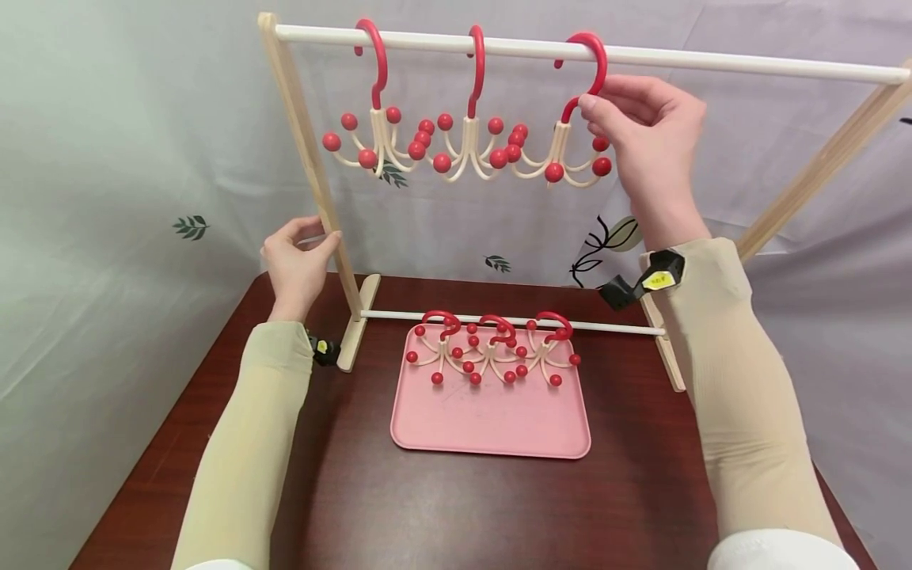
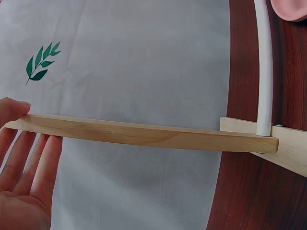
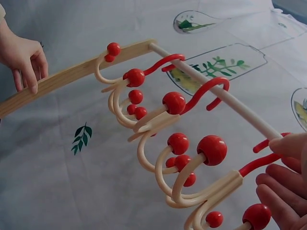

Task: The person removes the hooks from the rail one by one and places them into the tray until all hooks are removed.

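Note:
Three hook hangers with red hooks and pale curved arms ending in red balls hang from the white top rod (image 1: 677, 58) of a wooden rack. They are a left hanger (image 1: 378, 127), a middle hanger (image 1: 470, 138) and a right hanger (image 1: 560, 142). My right hand (image 1: 651, 131) pinches the right hanger's red hook (image 3: 259, 164) just under the rod. At the rack's left side, my left hand (image 1: 299, 257) holds the upright wooden post (image 2: 144, 133) between thumb and fingers. Part of that hand is cut off in the left wrist view.
On the dark red table (image 1: 499, 514) lies a pink tray (image 1: 492, 427) bearing three similar hangers (image 1: 490, 348) along its far side. A white lower rod (image 1: 613, 327) runs between the rack's feet (image 1: 359, 324). The right post (image 1: 819, 174) stands behind my right arm. Pale patterned cloth hangs behind.

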Available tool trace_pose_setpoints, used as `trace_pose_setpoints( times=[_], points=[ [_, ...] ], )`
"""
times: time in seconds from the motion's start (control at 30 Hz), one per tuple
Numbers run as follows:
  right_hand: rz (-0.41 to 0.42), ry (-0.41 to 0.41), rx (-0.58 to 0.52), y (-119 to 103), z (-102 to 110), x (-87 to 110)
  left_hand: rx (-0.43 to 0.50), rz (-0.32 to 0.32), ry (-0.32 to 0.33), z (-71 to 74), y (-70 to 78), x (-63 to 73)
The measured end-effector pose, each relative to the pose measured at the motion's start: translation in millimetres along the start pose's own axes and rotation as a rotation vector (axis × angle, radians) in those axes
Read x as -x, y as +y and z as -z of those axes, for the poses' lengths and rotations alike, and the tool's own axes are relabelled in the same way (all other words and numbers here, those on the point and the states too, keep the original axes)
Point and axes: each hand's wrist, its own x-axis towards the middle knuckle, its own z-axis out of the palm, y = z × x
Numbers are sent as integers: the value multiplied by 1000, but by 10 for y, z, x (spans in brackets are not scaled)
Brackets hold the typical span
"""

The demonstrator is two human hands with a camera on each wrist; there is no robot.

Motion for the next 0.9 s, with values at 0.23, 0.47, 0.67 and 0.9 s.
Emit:
trace_pose_setpoints(
  times=[0.23, 0.47, 0.67, 0.9],
  points=[
    [-20, -3, -12, 16, -14, -52, -19, -1, 0, 28, 23, 18],
    [-28, 10, -19, 34, -16, -92, -17, 0, 4, 42, 46, 29],
    [-20, 39, -37, -6, -6, -79, -9, 0, 8, 32, 41, 24],
    [35, 83, -106, -120, 35, -32, -5, -8, 6, 21, 22, 17]
  ],
)
